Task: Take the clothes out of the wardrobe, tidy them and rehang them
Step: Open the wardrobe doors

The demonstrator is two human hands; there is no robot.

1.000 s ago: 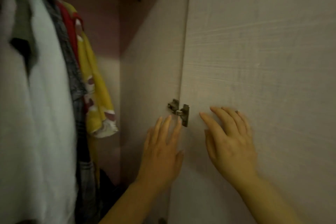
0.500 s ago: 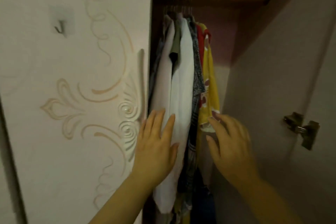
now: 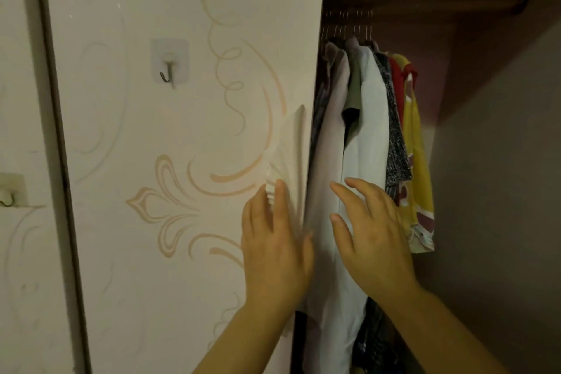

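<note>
I see the left hand (image 3: 274, 247) flat, fingers straight and holding nothing, at the edge of the patterned door (image 3: 182, 161). The right hand (image 3: 372, 240), fingers loosely spread and empty, is in front of the white shirt (image 3: 372, 136). The clothes (image 3: 334, 130) hang on the rail (image 3: 425, 4) inside the wardrobe.

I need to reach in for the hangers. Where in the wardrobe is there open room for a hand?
Open: between the yellow garment and the right side wall, beneath the bare stretch of rail. Crowded: the hangers bunch tightly from the door across to the yellow garment.
</note>
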